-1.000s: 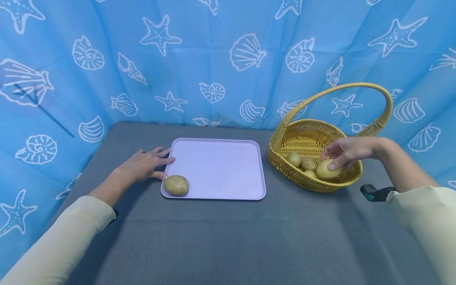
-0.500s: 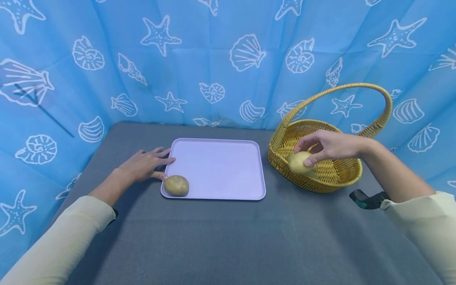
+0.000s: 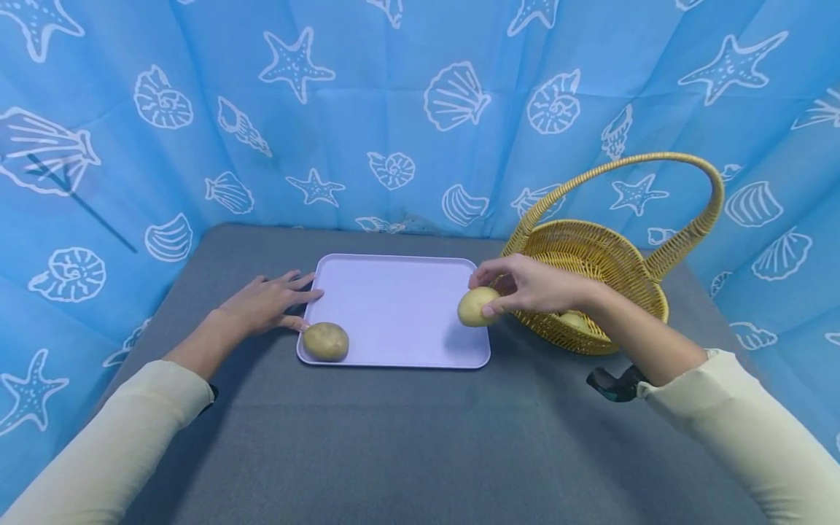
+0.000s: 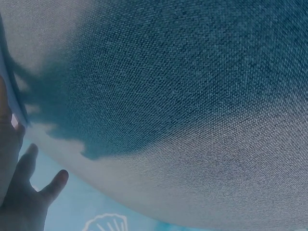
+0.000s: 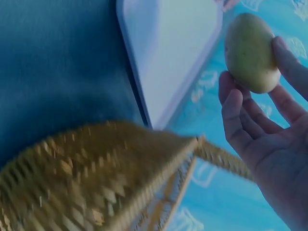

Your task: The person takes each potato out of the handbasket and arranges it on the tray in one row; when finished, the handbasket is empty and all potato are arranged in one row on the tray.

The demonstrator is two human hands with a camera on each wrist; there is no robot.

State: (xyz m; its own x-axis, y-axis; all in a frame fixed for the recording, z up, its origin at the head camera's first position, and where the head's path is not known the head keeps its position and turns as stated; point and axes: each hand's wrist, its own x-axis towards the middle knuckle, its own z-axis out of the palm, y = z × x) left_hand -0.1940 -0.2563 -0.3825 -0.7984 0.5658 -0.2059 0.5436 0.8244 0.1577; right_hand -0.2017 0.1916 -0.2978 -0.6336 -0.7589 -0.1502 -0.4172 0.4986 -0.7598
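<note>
Between thumb and fingers, my right hand [image 3: 534, 284] holds a pale yellow potato [image 3: 476, 307] above the right edge of a lilac tray [image 3: 394, 313]. The right wrist view shows the same potato [image 5: 251, 53] pinched by the fingertips. A browner potato [image 3: 326, 342] lies in the tray's near left corner. My left hand [image 3: 265, 302] rests with fingers spread at the tray's left edge, its thumb close to that browner potato. Behind my right hand stands a wicker basket [image 3: 630, 270] with a tall handle; a potato [image 3: 574, 320] shows inside, and the arm hides other contents.
A grey cloth [image 3: 407, 445] covers the table. Behind it hangs a blue curtain [image 3: 394, 109] with white shells and starfish. The basket's handle [image 3: 656, 156] arches high at the right, and the right forearm crosses the basket's front rim.
My right hand has lifted the pale potato out of the basket and carried it left to over the tray's right edge. The left hand and the browner potato have stayed put.
</note>
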